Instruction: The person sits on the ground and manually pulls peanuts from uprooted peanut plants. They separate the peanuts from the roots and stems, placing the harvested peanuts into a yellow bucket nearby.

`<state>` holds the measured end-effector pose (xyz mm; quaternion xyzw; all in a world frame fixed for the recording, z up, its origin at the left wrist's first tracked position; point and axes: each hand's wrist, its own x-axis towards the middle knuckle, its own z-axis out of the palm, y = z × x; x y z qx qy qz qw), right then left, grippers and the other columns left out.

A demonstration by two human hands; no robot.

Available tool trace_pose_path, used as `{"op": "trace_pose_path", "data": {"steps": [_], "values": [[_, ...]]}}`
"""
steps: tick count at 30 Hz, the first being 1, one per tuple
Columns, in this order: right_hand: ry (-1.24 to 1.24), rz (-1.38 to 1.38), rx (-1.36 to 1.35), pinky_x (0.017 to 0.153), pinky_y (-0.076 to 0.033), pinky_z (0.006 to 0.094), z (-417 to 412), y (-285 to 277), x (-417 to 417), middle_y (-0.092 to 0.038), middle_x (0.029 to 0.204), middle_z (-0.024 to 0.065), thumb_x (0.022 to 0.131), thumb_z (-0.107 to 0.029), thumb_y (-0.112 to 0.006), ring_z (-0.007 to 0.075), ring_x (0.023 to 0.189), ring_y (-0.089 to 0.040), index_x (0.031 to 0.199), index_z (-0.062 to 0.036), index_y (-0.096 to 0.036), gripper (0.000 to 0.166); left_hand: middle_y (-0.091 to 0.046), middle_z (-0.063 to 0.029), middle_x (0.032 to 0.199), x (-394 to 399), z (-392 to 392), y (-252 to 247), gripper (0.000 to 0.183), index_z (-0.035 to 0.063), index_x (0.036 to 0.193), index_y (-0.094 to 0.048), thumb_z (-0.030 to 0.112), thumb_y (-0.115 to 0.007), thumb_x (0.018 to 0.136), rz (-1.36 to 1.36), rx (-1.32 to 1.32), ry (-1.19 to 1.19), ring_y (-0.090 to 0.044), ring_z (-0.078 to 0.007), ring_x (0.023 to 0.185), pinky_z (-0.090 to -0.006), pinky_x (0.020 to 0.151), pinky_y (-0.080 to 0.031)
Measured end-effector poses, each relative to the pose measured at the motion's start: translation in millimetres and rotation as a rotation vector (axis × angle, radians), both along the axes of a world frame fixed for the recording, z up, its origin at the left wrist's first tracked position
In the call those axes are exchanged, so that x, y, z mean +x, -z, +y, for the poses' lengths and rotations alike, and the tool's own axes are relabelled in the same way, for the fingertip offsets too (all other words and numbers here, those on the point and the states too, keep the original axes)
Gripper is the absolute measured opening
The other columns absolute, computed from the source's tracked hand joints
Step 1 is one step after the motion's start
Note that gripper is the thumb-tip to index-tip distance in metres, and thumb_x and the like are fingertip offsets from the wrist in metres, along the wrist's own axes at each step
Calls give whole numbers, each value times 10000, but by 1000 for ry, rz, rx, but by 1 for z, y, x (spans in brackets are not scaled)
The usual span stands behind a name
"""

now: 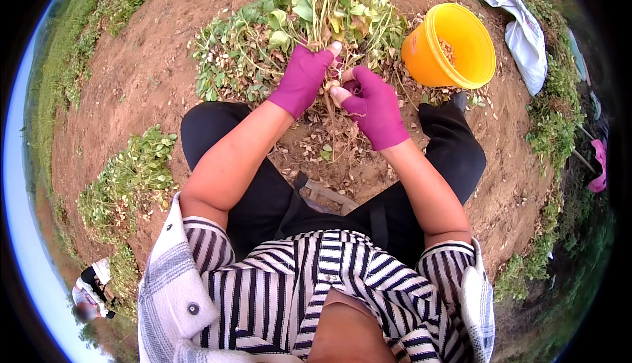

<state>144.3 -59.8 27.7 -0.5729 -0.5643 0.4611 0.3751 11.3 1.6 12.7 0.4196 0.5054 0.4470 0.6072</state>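
My left hand, in a purple fingerless glove, grips the stems of an uprooted peanut plant near its base. The leafy tops point away from me, and the roots hang towards my lap. My right hand, gloved the same way, has thumb and fingers closed around a peanut pod among the roots. Under and beyond my hands lies a heap of pulled peanut plants with wilted leaves. Some pale pods show at its left side. The fingers of my left hand are partly hidden behind the stems.
A yellow bucket with some pods inside stands tilted beyond my right foot. Past it lies a white sack. More plants lie in a row at left on bare soil. Another person is far off at lower left.
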Motion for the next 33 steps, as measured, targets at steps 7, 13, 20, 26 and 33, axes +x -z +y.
{"op": "trace_pose_path", "data": {"steps": [7,13,20,26,33], "values": [[-22,-45,-45,577,-433,284,9,13,0,-554,689,69,760,-179,-671,130,624,-538,848,-5,-537,236,-592,-86,844,11,-3,4,358,-3,912,-555,312,-661,779,-18,75,-30,-550,-144,772,-283,693,-446],[62,577,-324,478,-352,211,9,1,3,-505,648,-8,785,-96,-599,66,535,-469,793,-58,-502,105,-610,-54,887,12,0,-16,306,32,1036,-537,183,-661,801,-63,-26,17,-566,-122,773,-280,704,-452],[14,1094,-338,409,-311,221,21,5,32,-526,673,13,818,-171,-470,96,483,-447,800,-88,-501,91,-610,-61,719,2,5,-19,304,9,824,-589,310,-631,810,-88,-116,67,-568,-131,595,-255,565,-465],[38,695,-314,434,-369,213,17,-4,27,-538,729,13,828,-188,-530,88,570,-486,923,-69,-519,153,-590,-64,668,-10,10,-12,306,30,818,-576,334,-590,846,-363,-329,31,-578,-155,562,-274,510,-478],[-40,233,-149,682,-402,213,4,10,3,-526,829,-8,791,-214,-680,50,734,-459,943,-32,-516,288,-587,-81,705,0,9,-7,304,4,795,-564,300,-622,826,-266,-250,-39,-586,-172,582,-309,515,-490]]}}
